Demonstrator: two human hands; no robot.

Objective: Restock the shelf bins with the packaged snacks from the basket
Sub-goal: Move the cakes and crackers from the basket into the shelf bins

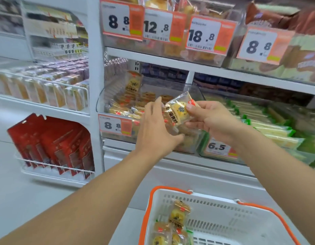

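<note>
So, step: I'd say it's dropping one snack pack (178, 113) into the clear bin (107, 96).
Right hand (209, 119): pinching the pack's top corner, just above the bin's near edge.
Left hand (156, 128): fingers lying straight along the pack's left side.
Basket (241, 207): sitting near, more packs inside.
Tip: lay it flat, label up.

Both arms are bare and extend forward and upward from the bottom of the frame, converging near its centre. The left arm enters from the lower left corner; the left hand (156, 126) is presented back-side to the camera, fingers (154, 106) extended upward and held close together, thumb tucked underneath toward the right. The right arm enters from the lower right; the right hand (210, 119) is turned palm-left, thumb (194, 107) on top and the remaining fingers curled beneath in a pinch grip. The two hands are positioned just beside each other at the same height.
</note>
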